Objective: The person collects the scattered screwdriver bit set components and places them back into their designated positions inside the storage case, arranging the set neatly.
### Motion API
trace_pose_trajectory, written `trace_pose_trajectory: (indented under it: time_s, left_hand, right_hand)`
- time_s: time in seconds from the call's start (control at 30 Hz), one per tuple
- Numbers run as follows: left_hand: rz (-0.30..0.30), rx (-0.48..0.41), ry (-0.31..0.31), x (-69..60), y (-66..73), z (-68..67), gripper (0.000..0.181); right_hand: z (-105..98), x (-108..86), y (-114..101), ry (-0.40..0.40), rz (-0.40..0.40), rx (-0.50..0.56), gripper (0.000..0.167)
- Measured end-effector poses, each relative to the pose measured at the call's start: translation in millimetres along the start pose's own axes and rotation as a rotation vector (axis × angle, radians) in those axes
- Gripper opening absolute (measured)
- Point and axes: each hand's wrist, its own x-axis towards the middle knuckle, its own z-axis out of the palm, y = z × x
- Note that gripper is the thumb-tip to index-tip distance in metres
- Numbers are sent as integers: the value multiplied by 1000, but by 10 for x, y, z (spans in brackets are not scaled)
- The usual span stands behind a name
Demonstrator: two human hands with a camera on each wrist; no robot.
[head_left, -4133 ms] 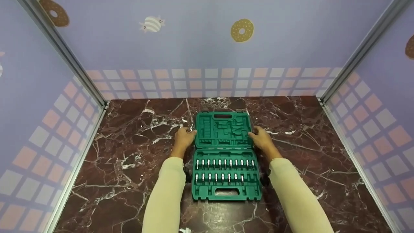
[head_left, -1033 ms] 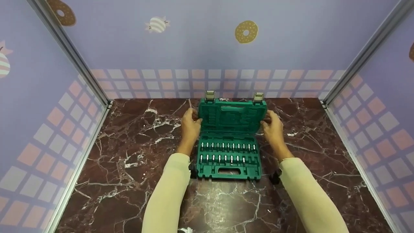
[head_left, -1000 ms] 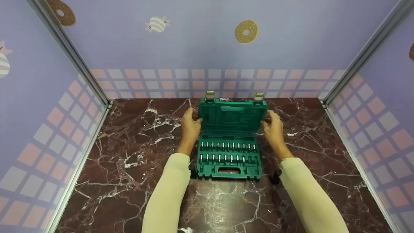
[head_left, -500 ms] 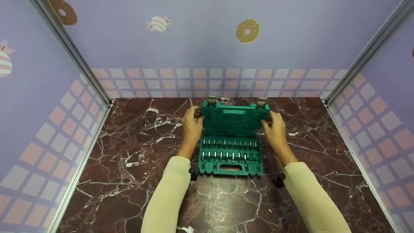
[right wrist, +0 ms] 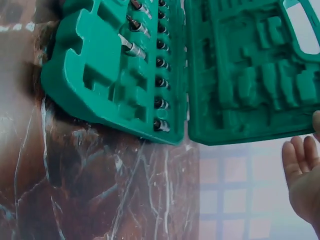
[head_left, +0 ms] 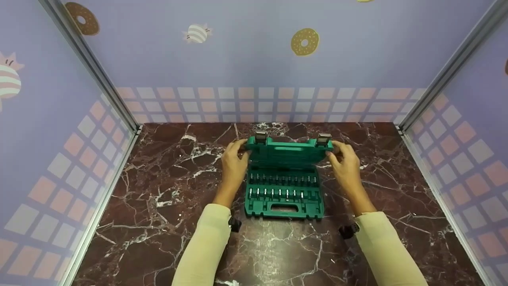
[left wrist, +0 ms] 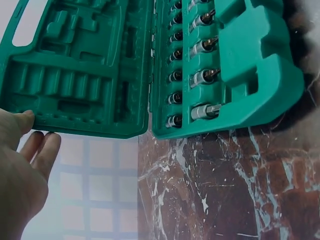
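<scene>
A green plastic socket set case lies on the table in the head view, its base (head_left: 274, 213) flat and its lid (head_left: 287, 154) tilted up over the hinge. Two rows of silver bit sockets (head_left: 272, 193) fill the base, with vacant slots at the right end of the front row. My left hand (head_left: 234, 165) grips the lid's left edge; in the left wrist view its thumb (left wrist: 25, 120) rests at the edge and fingers lie behind. On the opposite edge, my right hand (head_left: 346, 165) holds the lid the same way. Two metal latches (head_left: 260, 137) stick up from its top.
The dark red marbled tabletop (head_left: 166, 230) extends around the case. A patterned back wall (head_left: 254, 59) and side walls enclose it. A black wrist camera (head_left: 235, 225) sits at the left sleeve, another (head_left: 348, 230) at the right.
Lying flat back about four seconds ago, the lid has been raised by both hands and now leans forward over the base. In the last second its top edge has come lower and nearer.
</scene>
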Motion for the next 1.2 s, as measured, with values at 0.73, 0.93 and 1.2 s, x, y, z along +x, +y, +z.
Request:
trace_pose_trajectory:
  time_s: [0.73, 0.93, 1.2]
  left_hand:
    - [-17, 38, -79, -234, 235, -278, 26]
    - [-89, 30, -152, -290, 266, -350, 29]
    - [-224, -22, -334, -337, 338, -513, 41]
  right_hand:
    - [-162, -253, -120, -20, 72, -89, 25]
    - [-194, -338, -146, -53, 78, -131, 22]
    - [-292, -458, -199, -167, 95, -143, 30]
